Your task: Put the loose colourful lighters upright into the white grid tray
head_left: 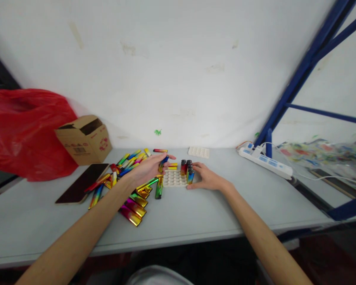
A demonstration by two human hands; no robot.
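Observation:
My left hand [150, 169] is closed on a blue-and-yellow lighter [163, 163], above the left side of a cream tray [174, 179] with rows of round hollows. Several lighters [190, 174] stand upright along the tray's right side. Beside them is my right hand [206, 177], its thumb and fingers apart around their right edge; whether it grips any is unclear. Many shiny coloured lighters [135, 209] lie in a loose pile under and around my left forearm. A green lighter [159, 187] rests at the tray's left edge.
A second cream tray [198, 152] lies near the wall. At the left are a dark flat tablet [82, 184], an open cardboard box [87, 140] and a red plastic bag [29, 130]. A white power strip [265, 162] sits by the blue frame [296, 75] at the right.

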